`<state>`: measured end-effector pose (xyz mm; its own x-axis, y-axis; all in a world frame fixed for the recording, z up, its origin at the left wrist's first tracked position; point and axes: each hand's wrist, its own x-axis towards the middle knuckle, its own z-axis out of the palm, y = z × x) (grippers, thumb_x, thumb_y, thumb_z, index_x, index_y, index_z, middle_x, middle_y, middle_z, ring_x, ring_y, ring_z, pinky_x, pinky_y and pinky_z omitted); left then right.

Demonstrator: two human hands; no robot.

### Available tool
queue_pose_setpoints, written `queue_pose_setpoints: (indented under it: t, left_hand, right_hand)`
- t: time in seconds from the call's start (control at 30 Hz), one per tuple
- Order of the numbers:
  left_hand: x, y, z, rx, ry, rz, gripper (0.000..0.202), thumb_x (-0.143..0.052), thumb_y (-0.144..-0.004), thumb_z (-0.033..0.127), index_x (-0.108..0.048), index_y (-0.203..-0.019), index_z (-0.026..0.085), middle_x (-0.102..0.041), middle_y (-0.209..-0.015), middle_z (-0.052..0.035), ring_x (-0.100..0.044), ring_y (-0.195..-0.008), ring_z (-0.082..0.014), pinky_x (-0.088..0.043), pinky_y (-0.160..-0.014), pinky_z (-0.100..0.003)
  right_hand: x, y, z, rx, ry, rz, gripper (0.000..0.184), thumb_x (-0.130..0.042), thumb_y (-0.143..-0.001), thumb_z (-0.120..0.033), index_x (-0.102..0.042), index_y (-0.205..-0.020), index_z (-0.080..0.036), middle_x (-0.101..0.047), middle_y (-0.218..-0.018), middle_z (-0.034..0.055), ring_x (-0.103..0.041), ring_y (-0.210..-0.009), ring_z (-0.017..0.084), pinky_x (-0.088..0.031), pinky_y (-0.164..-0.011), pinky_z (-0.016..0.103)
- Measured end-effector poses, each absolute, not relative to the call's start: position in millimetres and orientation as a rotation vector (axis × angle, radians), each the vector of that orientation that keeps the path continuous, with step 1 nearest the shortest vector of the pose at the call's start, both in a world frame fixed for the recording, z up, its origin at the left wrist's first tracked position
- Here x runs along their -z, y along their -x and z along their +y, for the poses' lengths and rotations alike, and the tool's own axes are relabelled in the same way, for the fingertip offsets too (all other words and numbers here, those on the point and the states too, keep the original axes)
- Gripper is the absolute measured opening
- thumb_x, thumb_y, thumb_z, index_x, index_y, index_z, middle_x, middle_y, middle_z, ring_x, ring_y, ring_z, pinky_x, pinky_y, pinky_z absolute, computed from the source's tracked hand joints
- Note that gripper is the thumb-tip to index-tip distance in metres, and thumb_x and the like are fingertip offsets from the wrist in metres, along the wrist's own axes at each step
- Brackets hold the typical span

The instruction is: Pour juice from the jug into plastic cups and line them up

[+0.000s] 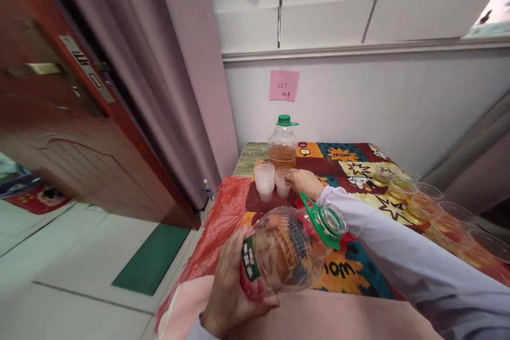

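Observation:
In the head view my left hand grips a large clear plastic bottle around its lower part. The bottle is tilted with its uncapped mouth to the right, and a green carry ring circles its neck. My right hand reaches across the table, its fingers closed on the rim of a short stack of clear plastic cups. Just left of it stands a taller stack of clear cups. Behind both stacks is a second bottle, green-capped and partly full of amber liquid.
Several clear cups of yellowish drink stand along the table's right side. A patterned cloth covers the table, with red plastic sheeting along its left edge. A wooden door and a small water bottle are to the left.

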<state>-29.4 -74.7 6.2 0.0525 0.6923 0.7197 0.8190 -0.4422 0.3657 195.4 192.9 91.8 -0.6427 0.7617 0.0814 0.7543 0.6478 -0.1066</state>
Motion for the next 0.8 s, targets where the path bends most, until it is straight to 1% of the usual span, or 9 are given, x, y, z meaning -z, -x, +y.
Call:
queue_pose_setpoints:
  t: [0.13,0.2,0.27,0.37,0.47,0.57,0.67,0.8]
  left_hand:
    - [-11.2,28.3,-72.9,1.295,2.152,-1.550,0.132,-0.071,-0.076,0.096,-0.031,-0.178,0.021,-0.068,-0.152,-0.0275,-0.072,-0.135,-0.0503,-0.065,-0.103,-0.069]
    - [-14.8,27.1,-71.7,1.280,2.167,-1.537,0.133,-0.070,-0.076,0.097,-0.030,-0.178,0.021,-0.069,-0.151,-0.0262,-0.072,-0.134,-0.0489,-0.066,-0.103,-0.067]
    - [-18.2,25.6,-70.2,1.295,2.183,-1.526,0.133,-0.071,-0.076,0.096,-0.029,-0.178,0.022,-0.068,-0.153,-0.0255,-0.071,-0.136,-0.0475,-0.065,-0.105,-0.065]
    - [-21.6,24.0,-67.5,1.325,2.202,-1.515,0.133,-0.074,-0.075,0.095,-0.030,-0.178,0.022,-0.065,-0.158,-0.0257,-0.069,-0.140,-0.0469,-0.063,-0.109,-0.065]
    - [-23.1,25.0,-65.4,1.327,2.226,-1.532,0.134,-0.077,-0.073,0.093,-0.029,-0.178,0.024,-0.063,-0.160,-0.0255,-0.068,-0.142,-0.0467,-0.062,-0.112,-0.063]
    - [-22.3,28.2,-64.2,1.332,2.259,-1.579,0.129,-0.080,-0.076,0.087,-0.030,-0.177,0.026,-0.061,-0.162,-0.0241,-0.065,-0.145,-0.0472,-0.059,-0.115,-0.064]
    - [-19.2,32.6,-62.7,1.407,2.274,-1.676,0.117,-0.081,-0.083,0.079,-0.033,-0.176,0.027,-0.057,-0.167,-0.0226,-0.060,-0.151,-0.0472,-0.054,-0.120,-0.066]
    - [-15.5,37.2,-59.1,1.493,2.264,-1.788,0.125,-0.087,-0.074,0.082,-0.036,-0.175,0.028,-0.054,-0.170,-0.0216,-0.056,-0.154,-0.0488,-0.050,-0.122,-0.072]
  right_hand:
    - [-83.3,-199.0,201.7,-0.097,1.255,-2.656,0.013,-0.073,-0.103,-0.024,-0.085,-0.099,-0.021,-0.085,-0.109,0.0124,-0.080,-0.098,0.025,-0.052,-0.078,0.029]
    - [-80.0,-199.7,205.4,-0.099,1.220,-2.598,0.007,-0.080,-0.098,-0.024,-0.085,-0.095,-0.021,-0.084,-0.103,0.0106,-0.079,-0.093,0.024,-0.051,-0.076,0.028]
    - [-79.0,-199.8,207.3,-0.099,1.165,-2.532,0.006,-0.084,-0.095,-0.025,-0.083,-0.091,-0.020,-0.083,-0.097,0.0087,-0.077,-0.087,0.021,-0.052,-0.075,0.027]
    - [-84.7,-203.6,204.8,-0.092,1.074,-2.419,0.010,-0.080,-0.099,-0.027,-0.081,-0.091,-0.021,-0.082,-0.094,0.0072,-0.076,-0.087,0.020,-0.055,-0.080,0.028]
    - [-97.3,-223.6,193.6,-0.063,1.024,-2.276,0.014,-0.069,-0.107,-0.028,-0.080,-0.101,-0.022,-0.082,-0.105,0.0090,-0.077,-0.098,0.022,-0.057,-0.089,0.031]
    - [-103.9,-263.5,171.9,-0.004,0.995,-2.065,0.016,-0.066,-0.108,-0.033,-0.078,-0.110,-0.022,-0.082,-0.108,0.0100,-0.076,-0.096,0.024,-0.057,-0.088,0.033]
    - [-90.7,-307.8,144.1,-0.017,1.074,-2.060,0.017,-0.064,-0.107,-0.034,-0.078,-0.105,-0.023,-0.081,-0.102,0.0094,-0.076,-0.092,0.025,-0.055,-0.085,0.034]
    - [-50.6,-341.8,117.5,-0.177,1.279,-2.240,0.018,-0.064,-0.106,-0.032,-0.077,-0.097,-0.023,-0.081,-0.104,0.0090,-0.075,-0.093,0.025,-0.054,-0.084,0.034]
